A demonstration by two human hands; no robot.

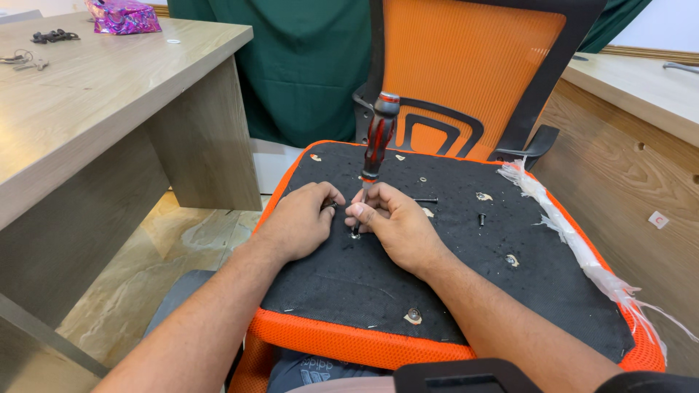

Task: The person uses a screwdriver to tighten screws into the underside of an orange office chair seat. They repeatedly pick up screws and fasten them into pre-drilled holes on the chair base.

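Orange mesh chair seat [328, 338], turned bottom-up with its black fabric underside [408, 269] facing the camera, lies across the person's lap, between a pale wooden desk [87, 109] and the orange chair back [466, 65]. A strip of clear plastic wrap [575, 240] trails along its far right edge. Red-and-black-handled screwdriver [378, 138] stands near upright at mid-seat, tip down on a small fastener [354, 233]. Right hand [397, 225] has its fingers curled, pinching the shaft low by the tip. Left hand [298, 218] rests fingers bent on the fabric just beside it, touching the same spot. Loose black bolt [424, 200] and short black screw [481, 218] lie nearby. Judgement: the driver should be kept square to the fastener, with the seat held steady.
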